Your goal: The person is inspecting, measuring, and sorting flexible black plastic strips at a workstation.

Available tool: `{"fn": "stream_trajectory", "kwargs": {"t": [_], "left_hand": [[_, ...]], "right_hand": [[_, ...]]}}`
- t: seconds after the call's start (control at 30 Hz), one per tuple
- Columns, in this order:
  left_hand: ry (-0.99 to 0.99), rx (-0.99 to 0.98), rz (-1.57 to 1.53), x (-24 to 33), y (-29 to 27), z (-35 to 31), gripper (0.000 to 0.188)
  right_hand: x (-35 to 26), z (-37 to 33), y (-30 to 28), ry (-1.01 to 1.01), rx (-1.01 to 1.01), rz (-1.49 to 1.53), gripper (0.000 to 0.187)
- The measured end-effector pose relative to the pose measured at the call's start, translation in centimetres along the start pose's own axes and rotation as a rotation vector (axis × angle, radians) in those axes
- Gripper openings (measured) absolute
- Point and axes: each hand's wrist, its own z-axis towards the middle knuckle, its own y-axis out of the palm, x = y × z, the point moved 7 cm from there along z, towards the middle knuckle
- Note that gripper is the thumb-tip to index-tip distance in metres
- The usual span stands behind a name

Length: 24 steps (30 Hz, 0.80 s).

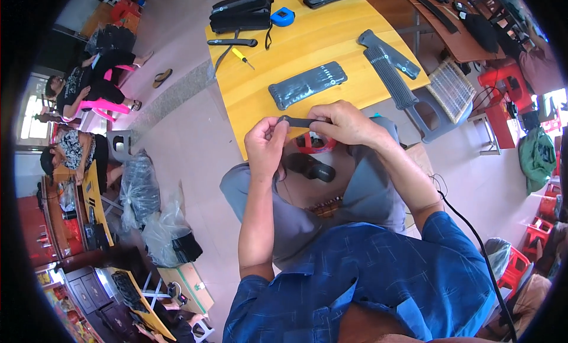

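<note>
Over the near edge of the yellow table [260,94], a short dark strap-like strip [300,123] is stretched between my two hands. My left hand [266,143] pinches its left end between thumb and fingers. At the other end my right hand [344,123] grips it, the fingers curled and partly hiding it. Just beyond lies a dark flat bundle in shiny clear wrap [307,85]. To the right, a ribbed black strip [390,77] rests beside a flat dark grey piece [397,56], its near end sticking out past the table edge.
Farther back are a yellow screwdriver [241,55], a black strap [234,42], a blue tape measure [283,16] and black pouches [241,12]. A grey stool [435,115] stands at the table's right. Black cable [473,225] runs at my right. Several people sit around.
</note>
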Motion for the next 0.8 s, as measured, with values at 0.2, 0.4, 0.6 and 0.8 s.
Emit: {"fn": "stream_trajectory", "kwargs": {"t": [0.2,0.4,0.6,0.8], "left_hand": [[-0.212,0.023,-0.094,-3.5,-1.0,1.0,0.013],[-0.22,-0.007,0.162,-4.9,-1.7,3.6,0.019],[-0.29,-0.031,0.289,-5.5,-1.1,5.7,0.022],[-0.353,-0.095,0.386,-5.7,-1.0,6.7,0.022]], "right_hand": [[4.4,0.6,-3.3,0.038,-0.054,-0.107,0.019],[8.3,2.2,-6.5,0.221,-0.052,0.115,0.017],[12.2,3.9,-8.2,0.307,0.003,0.298,0.018],[13.1,5.3,-8.7,0.286,-0.015,0.3,0.019]]}}
